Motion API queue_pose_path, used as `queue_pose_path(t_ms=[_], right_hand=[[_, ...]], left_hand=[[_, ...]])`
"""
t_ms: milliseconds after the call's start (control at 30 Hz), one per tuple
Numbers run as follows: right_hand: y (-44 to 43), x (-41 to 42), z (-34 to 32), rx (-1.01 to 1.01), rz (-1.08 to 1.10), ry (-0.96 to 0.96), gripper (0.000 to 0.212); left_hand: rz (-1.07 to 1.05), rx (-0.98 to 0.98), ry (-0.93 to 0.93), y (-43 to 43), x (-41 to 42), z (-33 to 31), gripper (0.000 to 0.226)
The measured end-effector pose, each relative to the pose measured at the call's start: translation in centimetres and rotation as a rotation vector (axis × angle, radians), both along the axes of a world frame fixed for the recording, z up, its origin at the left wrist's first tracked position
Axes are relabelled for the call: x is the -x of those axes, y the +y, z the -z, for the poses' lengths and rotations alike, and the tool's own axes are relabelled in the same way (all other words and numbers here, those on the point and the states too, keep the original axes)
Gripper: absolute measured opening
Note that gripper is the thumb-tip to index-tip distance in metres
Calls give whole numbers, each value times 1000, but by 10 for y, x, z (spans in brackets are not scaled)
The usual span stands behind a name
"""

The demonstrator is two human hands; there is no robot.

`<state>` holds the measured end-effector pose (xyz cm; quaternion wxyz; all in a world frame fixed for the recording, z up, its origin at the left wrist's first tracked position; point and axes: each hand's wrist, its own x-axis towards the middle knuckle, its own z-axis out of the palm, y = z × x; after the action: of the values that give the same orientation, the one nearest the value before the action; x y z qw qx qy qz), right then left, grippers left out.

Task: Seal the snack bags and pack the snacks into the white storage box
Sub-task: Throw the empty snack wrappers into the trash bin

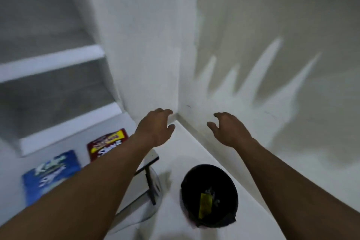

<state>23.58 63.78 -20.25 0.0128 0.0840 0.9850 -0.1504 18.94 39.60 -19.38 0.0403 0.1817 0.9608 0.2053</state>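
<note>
Snack bags: a blue bag (51, 173) and a red bag (107, 144) lay flat on the white worktop (194, 148) at the left, the red one farther off; neither sat in any box.
Seals: blur hid the bag tops, so whether either was closed could not be told.
Storage box: a pale, partly see-through thing (144, 187) with a dark bar across it lay under the left forearm, just right of the bags; whether it was the white storage box could not be told.
Left hand (155, 126): empty, fingers loosely curled, held out by the far corner where the worktop met the wall (146, 45).
Right hand (228, 128): empty too, fingers loosely curled, beside the left and apart from it.
Black tub (209, 195): stood near and to the right, a yellow scrap (205, 205) inside, well apart from the bags.
Shelves (52, 62): white, at the far left, nothing visible on them.
Progress: packing looked not yet begun; both bags were probably still to be sealed or checked, then boxed.
</note>
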Motion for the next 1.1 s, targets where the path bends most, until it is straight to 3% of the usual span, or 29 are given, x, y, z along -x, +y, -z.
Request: queue_pose_path(t_ms=[200,400,700,1100], right_hand=[[-105,4,-87,-43,-157,60,60],[-219,23,-106,-12,-342,50,57],[-322,86,-29,8,-556,-111,57],[-334,163,97,-92,-669,-390,71]], left_hand=[[-185,68,58,-126,-37,-73,48],[-391,64,48,-234,-62,-84,50],[-632,44,-172,-324,-52,-1,56],[-889,121,-328,-340,-12,102,71]])
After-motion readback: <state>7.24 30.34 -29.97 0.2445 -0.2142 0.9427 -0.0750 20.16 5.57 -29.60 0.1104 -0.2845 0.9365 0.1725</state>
